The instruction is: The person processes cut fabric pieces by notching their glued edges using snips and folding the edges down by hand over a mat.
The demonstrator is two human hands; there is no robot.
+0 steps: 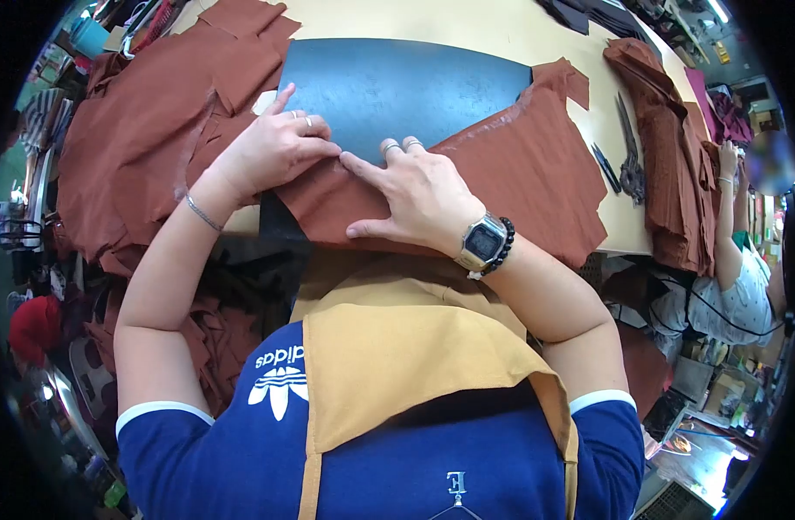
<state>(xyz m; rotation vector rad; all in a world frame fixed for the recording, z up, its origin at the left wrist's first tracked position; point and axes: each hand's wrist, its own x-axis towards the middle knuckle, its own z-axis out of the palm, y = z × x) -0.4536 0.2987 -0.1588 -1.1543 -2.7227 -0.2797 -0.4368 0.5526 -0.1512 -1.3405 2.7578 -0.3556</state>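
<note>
A reddish-brown piece of fabric (527, 182) lies over the near part of a dark smooth board (397, 87). My left hand (280, 143) is closed, its thumb and forefinger pinching the fabric's upper edge and its little finger raised. Beside it, my right hand (423, 191) rests on the same piece with its fingers spread. The tip of its forefinger presses the edge, almost touching the left fingertips. Whitish marks run along part of the fabric's upper edge, to the right of my hands.
More reddish-brown pieces (137, 130) are heaped on the left of the pale table (467, 26). To the right lie black scissors (630, 165), a slim dark-blue tool (606, 169) and another stack of brown pieces (666, 156). A co-worker (727, 277) is at the far right.
</note>
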